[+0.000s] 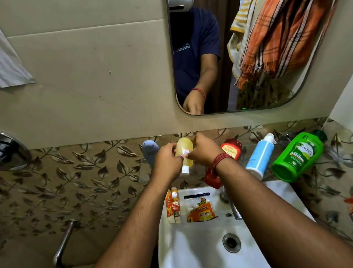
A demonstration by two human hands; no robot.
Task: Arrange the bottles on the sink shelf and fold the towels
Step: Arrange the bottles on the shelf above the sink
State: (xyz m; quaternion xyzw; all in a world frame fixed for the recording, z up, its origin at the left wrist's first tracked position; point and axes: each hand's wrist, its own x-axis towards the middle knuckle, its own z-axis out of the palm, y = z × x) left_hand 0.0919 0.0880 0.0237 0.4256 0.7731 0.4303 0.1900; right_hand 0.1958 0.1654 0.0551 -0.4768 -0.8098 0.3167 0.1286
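Closest to the person is the white sink (201,248); on its back edge lie two small orange tubes (172,206) and a flat yellow packet (200,210), and the tap (232,205) stands just beside them.

Above the sink is the clear glass shelf (246,149), where the bottles live; both arms reach up to it. The left hand (167,162) and the right hand (203,150) are wrapped around the yellow bottle (185,152), one on each side, fingers curled on it; the bottle points its white cap down, and I cannot tell if it rests on the shelf or hangs in the hands.

So the bottle step is in hand, and it looks only partly done; a blue bottle (150,152) is just to the left; a red bottle (231,148), a white and blue pump bottle (259,157) and a big green bottle (297,156) are to the right, and these two lean over.

Next, I think the yellow bottle needs to be set straight, then let go gently so it does not tip; the leaning ones likely need standing up too.

Farthest off, the mirror (190,109) shows striped towels (279,30) hanging, not yet folded.
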